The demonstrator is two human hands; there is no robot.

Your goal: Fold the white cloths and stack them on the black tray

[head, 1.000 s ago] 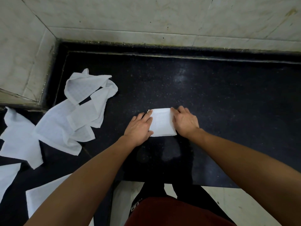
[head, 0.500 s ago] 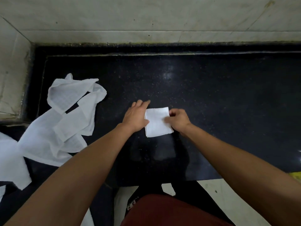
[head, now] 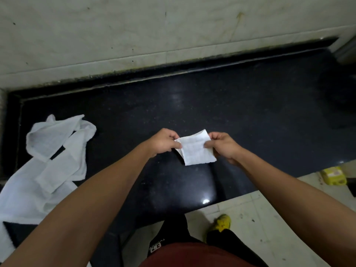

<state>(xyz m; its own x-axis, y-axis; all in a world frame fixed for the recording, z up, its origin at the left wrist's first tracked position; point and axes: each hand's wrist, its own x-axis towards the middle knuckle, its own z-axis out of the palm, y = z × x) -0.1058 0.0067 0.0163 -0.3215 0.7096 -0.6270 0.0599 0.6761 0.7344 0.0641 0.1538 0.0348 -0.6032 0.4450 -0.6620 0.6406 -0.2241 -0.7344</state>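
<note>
A: Where's the cloth (head: pixel 196 149)?
B: Folded small, held over the table (head: pixel 250 112). Left hand (head: pixel 163 140) pinches its left edge, right hand (head: pixel 221 145) the right.
A: Handling?
B: Prob. light, soft, floppy. Grip both edges w/ layers together or it unfolds.

The folded cloth (head: pixel 196 151) is seen as white, marked with a faint grid. The tabletop (head: pixel 250 112) is black, dotted with tiny pale specks. A yellow shoe (head: pixel 221 223) is seen lower right.
</note>
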